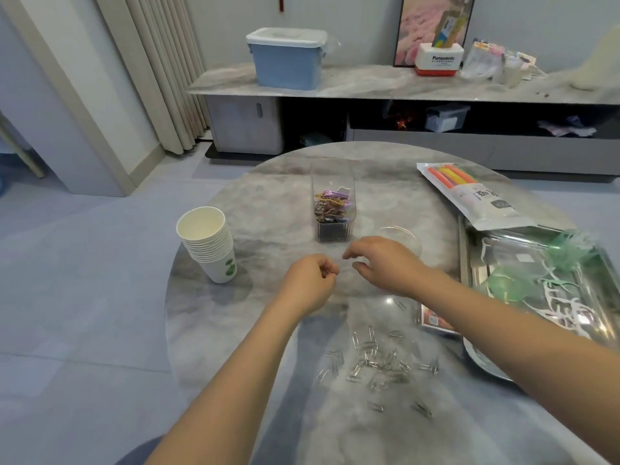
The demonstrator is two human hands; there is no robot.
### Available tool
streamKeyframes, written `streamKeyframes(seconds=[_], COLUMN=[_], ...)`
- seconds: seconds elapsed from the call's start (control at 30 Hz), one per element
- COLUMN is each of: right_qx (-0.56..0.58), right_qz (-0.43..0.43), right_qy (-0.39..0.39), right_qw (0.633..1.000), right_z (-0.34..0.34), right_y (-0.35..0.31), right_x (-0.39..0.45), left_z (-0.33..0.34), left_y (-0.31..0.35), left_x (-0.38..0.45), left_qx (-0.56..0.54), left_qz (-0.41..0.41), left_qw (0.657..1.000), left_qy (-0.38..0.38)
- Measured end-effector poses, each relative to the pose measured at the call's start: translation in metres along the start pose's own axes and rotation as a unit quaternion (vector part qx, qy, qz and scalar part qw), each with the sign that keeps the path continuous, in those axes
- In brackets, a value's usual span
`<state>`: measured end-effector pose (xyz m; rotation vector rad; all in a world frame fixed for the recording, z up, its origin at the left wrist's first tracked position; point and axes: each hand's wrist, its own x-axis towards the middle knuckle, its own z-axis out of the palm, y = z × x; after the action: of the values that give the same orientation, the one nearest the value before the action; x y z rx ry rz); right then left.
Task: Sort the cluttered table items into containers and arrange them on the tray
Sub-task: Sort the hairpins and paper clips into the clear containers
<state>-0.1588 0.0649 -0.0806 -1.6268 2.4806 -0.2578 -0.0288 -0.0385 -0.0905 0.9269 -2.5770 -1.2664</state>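
Hands above scattered paperclips: left hand grip curled, contents unclear; right hand loosely spread, empty.

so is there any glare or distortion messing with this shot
Head view: a bright glare spot sits on the table just past the paper clips; the metal tray also reflects light; wide-angle bending curves the far cabinet; both hands look slightly soft.

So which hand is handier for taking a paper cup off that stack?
Probably the left hand: the paper cups stand on its side of the table. The right hand would have to cross over.
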Motion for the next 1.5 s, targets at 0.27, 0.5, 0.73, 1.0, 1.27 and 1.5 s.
streamKeyframes(seconds=[0.27,0.5,0.73,1.0,1.27,1.5], right_qx=[0.022,0.029,0.09,0.135,0.117,0.07], right_qz=[0.068,0.156,0.071,0.112,0.095,0.028], right_qy=[-0.084,-0.115,-0.083,-0.004,-0.03,-0.049], right_qw=[0.994,0.981,0.99,0.984,0.988,0.996], right_z=[0.031,0.08,0.097,0.08,0.086,0.104], right_y=[0.0,-0.004,-0.003,0.005,0.016,0.004], right_x=[-0.12,-0.164,-0.156,-0.15,-0.165,-0.179], left_z=[0.035,0.082,0.111,0.111,0.091,0.088], left_y=[-0.026,-0.053,-0.031,0.007,-0.012,-0.03], left_x=[-0.067,-0.085,-0.068,-0.019,-0.017,-0.082], left_qx=[0.317,0.274,0.238,0.126,0.171,-0.014], left_qz=[0.017,0.067,0.153,0.183,0.22,0.126], left_qw=[0.924,0.949,0.951,0.954,0.924,0.957], left_qy=[-0.213,-0.143,-0.123,-0.203,-0.262,-0.261])
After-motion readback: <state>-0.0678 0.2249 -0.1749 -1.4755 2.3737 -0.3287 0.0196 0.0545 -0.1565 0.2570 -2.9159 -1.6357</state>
